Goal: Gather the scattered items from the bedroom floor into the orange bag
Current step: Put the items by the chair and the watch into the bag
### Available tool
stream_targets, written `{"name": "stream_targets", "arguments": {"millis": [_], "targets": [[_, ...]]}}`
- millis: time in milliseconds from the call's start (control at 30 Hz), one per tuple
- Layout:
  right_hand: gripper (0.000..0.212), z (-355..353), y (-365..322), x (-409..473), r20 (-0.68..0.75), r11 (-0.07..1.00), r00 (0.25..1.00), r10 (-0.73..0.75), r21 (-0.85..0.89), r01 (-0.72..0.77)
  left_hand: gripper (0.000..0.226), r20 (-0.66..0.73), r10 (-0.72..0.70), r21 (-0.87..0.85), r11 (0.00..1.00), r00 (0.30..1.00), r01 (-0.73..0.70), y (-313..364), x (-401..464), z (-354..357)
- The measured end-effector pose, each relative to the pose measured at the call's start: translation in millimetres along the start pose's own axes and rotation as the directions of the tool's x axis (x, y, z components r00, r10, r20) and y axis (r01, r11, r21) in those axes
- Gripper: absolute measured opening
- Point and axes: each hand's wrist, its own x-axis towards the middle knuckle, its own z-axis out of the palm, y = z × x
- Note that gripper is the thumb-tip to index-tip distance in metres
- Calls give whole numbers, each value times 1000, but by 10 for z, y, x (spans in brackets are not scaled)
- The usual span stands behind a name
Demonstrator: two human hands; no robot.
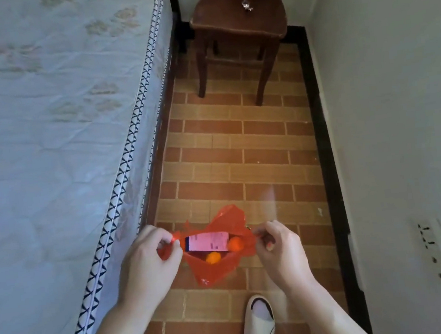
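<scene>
Left hand: the left hand [148,258] pinches one edge of the orange bag [218,259], fingers curled on the plastic.
Right hand: the right hand [278,245] pinches the opposite edge, so the mouth is stretched between them.
Bag: held above the floor [239,148], beside the bed [47,130]; inside lie a pink box [208,241] and two small oranges [213,258].
Doing it well: I'd keep both edges level and the mouth taut, so nothing tips out.
Around: a wooden chair [239,20] stands well ahead with a small shiny thing [246,5] on its seat; a slippered foot [260,320] is near.
In the way: the aisle between bed and wall [383,95] is narrow.
</scene>
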Motion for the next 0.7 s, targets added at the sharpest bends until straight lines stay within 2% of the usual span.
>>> {"name": "stream_targets", "arguments": {"millis": [200, 433, 567, 700], "targets": [[23, 556, 566, 163, 13, 992, 994, -109, -59, 110, 19, -8, 143, 19, 989, 990, -143, -445, 285, 543], [15, 1227, 1096, 544, 70, 902, 917, -392, -167, 398, 31, -45, 409, 50, 912, 911, -407, -872, 676, 1063], [29, 1621, 1296, 658, 179, 851, 860, -477, -149, 503, 40, 95, 574, 28, 815, 813, -578, -1077, 861, 1355], [47, 1948, 1395, 645, 375, 756, 754, -539, -181, 630, 33, 259, 652, 194, 688, 713, -699, -1307, 1004, 1607]]}}
